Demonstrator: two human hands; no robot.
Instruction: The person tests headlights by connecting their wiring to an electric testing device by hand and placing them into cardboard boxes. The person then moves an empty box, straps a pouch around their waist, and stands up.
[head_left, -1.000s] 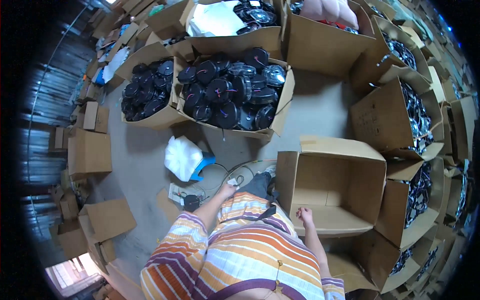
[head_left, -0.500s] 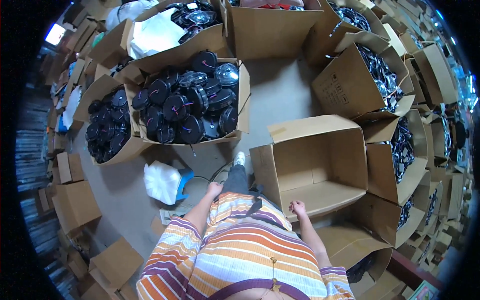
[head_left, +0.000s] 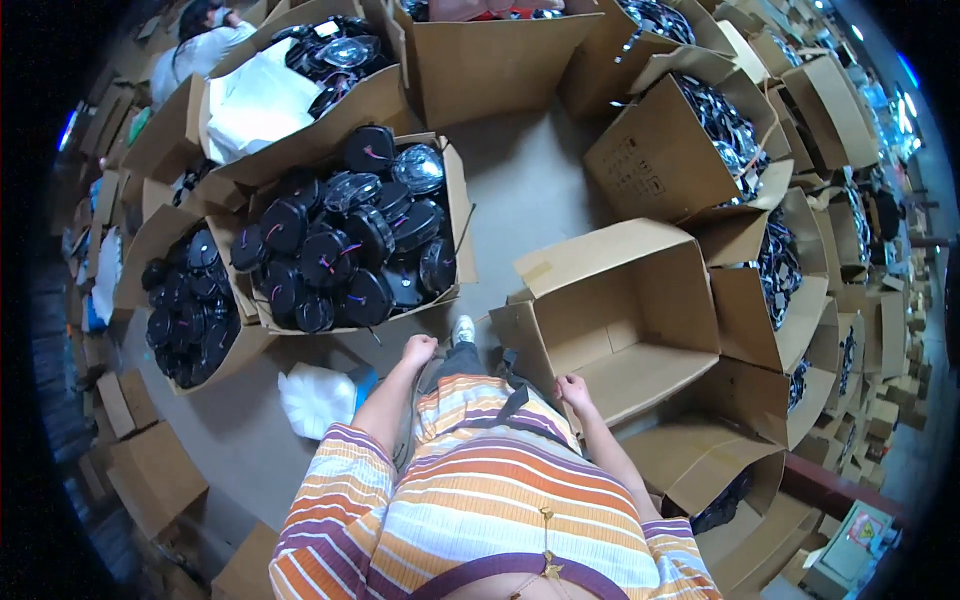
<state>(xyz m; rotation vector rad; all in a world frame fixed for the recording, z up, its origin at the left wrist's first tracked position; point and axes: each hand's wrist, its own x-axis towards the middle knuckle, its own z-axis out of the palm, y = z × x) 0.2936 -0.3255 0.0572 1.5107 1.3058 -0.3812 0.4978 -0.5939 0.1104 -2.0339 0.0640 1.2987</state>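
My left hand [head_left: 420, 349] is out in front of my left side with its fingers curled closed; nothing shows in it. It is nearest to the front edge of a cardboard box [head_left: 468, 225] heaped with round black lamp units [head_left: 325, 255], some with thin coloured wires and a few with clear lenses. Beside an open cardboard box [head_left: 640, 370] lying on its side, my right hand [head_left: 573, 391] is also curled closed, with nothing visible in it. I see only bare cardboard inside that box. My foot in a white shoe [head_left: 463, 330] points forward between these boxes.
A smaller box of black units [head_left: 195, 320] stands far left. A stool with a white covering [head_left: 317, 400] is at my left. Boxes of tangled wired parts [head_left: 715, 130] line the right side. Grey floor [head_left: 515, 170] runs between boxes. Another person [head_left: 205, 45] is at the far left.
My view has shifted forward and turned a little, bringing the heaped box nearer. My left hand has risen forward. Another person has come further into view at the upper left.
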